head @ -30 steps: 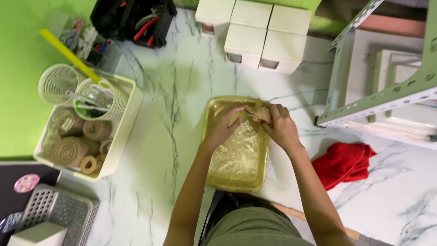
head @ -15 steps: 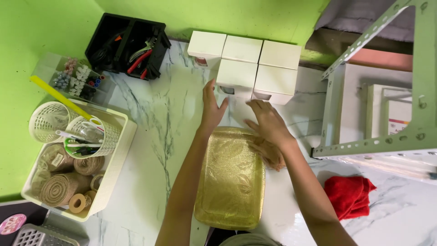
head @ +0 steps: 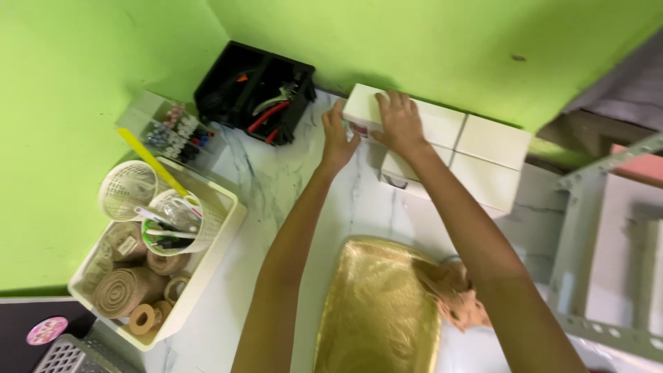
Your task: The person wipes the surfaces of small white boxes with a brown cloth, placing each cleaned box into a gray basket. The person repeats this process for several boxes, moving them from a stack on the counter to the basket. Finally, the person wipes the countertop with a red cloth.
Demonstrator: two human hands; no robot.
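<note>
Bright even light, slight motion blur

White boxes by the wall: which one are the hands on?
The far-left white box: the right hand lies on its top, the left hand at its front left. The other white boxes are untouched.

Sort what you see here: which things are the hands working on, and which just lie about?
In hand:
left hand
right hand
white box

Lying about:
gold tray
black tool bin
cream basket
other white boxes
</note>
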